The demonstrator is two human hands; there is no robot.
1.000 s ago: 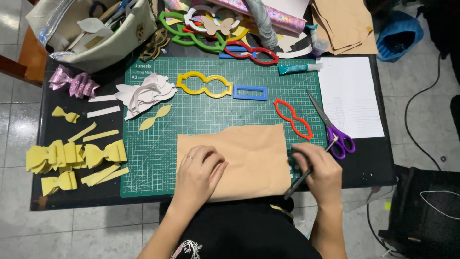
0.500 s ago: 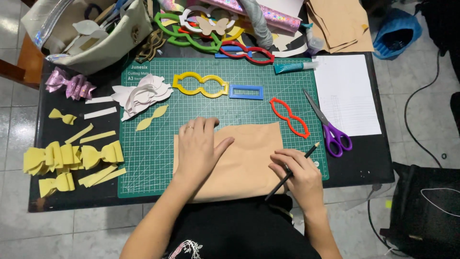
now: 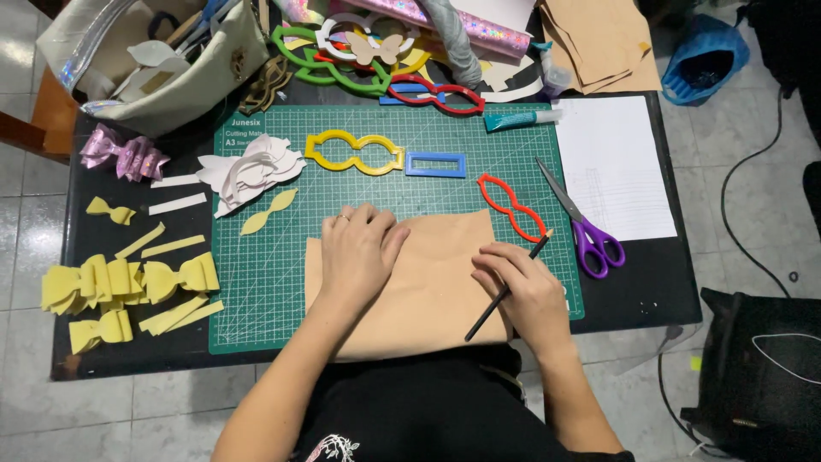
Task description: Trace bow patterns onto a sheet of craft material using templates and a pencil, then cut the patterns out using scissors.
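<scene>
A tan sheet (image 3: 428, 282) lies on the green cutting mat (image 3: 256, 282) at the near edge. My left hand (image 3: 357, 251) rests flat on the sheet's upper left part, fingers spread. At the sheet's right edge my right hand (image 3: 523, 287) holds a black pencil (image 3: 505, 293), its tip pointing away toward a red bow-shaped template (image 3: 511, 207). A yellow template (image 3: 355, 152) and a blue rectangular template (image 3: 435, 164) lie farther back on the mat.
Purple-handled scissors (image 3: 581, 224) and a white lined sheet (image 3: 611, 167) lie to the right. Yellow bows and strips (image 3: 128, 282) sit at the left, white cutouts (image 3: 248, 169) behind. A bag (image 3: 154, 60), more templates (image 3: 342, 60) and tan sheets (image 3: 599, 43) crowd the back.
My left hand slid up and left across the tan sheet. My right hand with the pencil moved left and settled on the sheet's right edge.
</scene>
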